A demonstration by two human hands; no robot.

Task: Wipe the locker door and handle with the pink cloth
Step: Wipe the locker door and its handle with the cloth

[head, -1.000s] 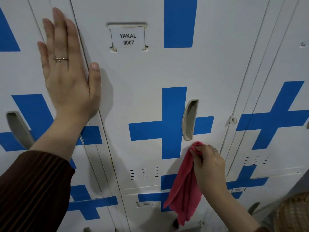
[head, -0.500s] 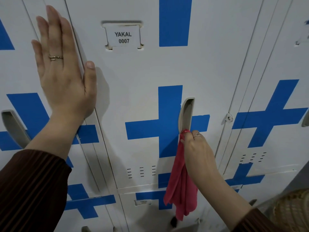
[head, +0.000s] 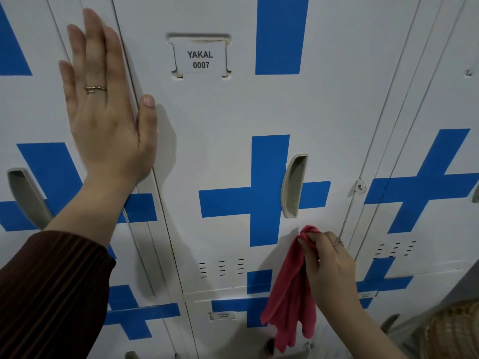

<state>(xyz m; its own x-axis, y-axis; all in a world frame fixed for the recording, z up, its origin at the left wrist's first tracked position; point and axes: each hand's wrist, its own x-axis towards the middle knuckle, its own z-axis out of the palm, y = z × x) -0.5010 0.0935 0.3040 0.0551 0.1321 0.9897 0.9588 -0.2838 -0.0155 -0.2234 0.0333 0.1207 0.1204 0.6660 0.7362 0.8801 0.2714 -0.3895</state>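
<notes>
A white locker door (head: pixel 233 120) with blue cross tape carries a label reading YAKAL 0007 (head: pixel 200 59) and a grey recessed handle (head: pixel 294 186). My left hand (head: pixel 103 104) lies flat with straight fingers across the seam at the door's left edge. My right hand (head: pixel 328 263) pinches the pink cloth (head: pixel 290 294) at its top, a little below the handle and against the door. Most of the cloth hangs down loose over the lower locker.
Neighbouring lockers with the same blue crosses stand left and right; another grey handle (head: pixel 28 198) is at the far left. A padlock hasp (head: pixel 360 187) sits on the door's right edge. A woven basket (head: pixel 453 332) shows at the bottom right corner.
My right hand with the cloth was at the handle's lower end half a second ago and has dropped a little below it. My left hand stays flat in place.
</notes>
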